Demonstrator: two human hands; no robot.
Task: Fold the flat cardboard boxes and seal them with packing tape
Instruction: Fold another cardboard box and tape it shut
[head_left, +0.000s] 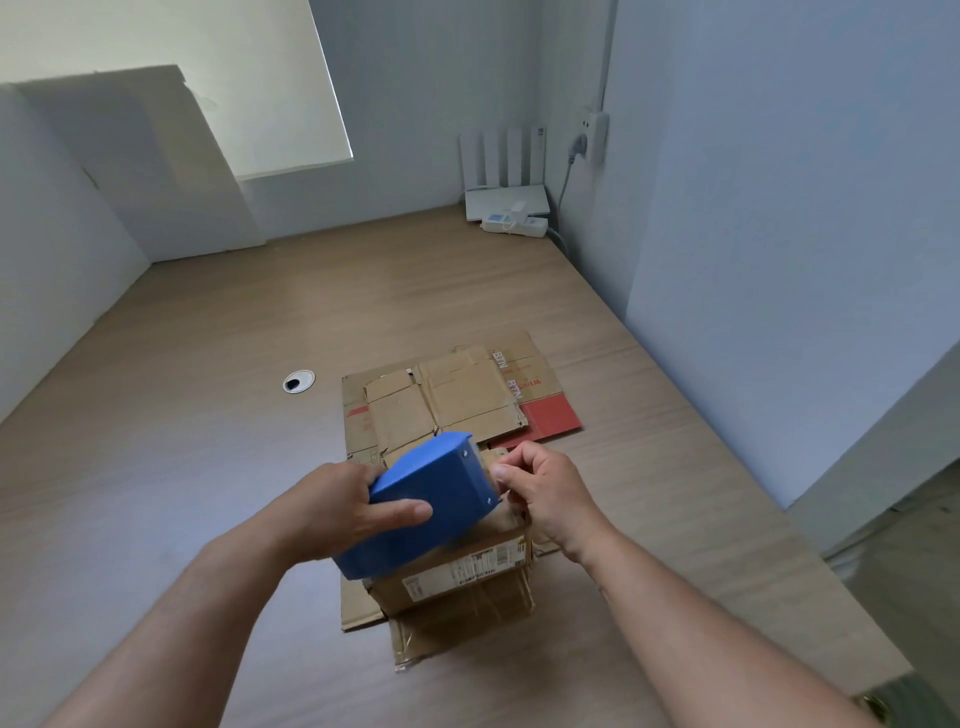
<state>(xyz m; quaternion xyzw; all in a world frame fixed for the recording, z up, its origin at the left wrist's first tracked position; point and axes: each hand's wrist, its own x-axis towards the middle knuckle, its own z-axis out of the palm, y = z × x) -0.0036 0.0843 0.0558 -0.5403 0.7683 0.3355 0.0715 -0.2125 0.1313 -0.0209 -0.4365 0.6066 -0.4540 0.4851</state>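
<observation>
One dispenser (426, 506), several flat cardboards (457, 400)

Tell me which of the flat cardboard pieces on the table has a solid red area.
The flat cardboard piece farthest right in the pile, with red letters and a solid red panel at its near corner. The other flat cardboard pieces are mostly plain brown.

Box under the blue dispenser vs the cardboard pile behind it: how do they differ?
The folded box stands erected as a volume; the flat cardboard pile lies unfolded on the table. The folded box carries a shipping label on its near side; the pile shows red print and a red panel. The folded box sits under both hands, left hand gripping the blue tape dispenser, right hand at its front; the pile is untouched. Both are worn brown corrugated cardboard.
</observation>
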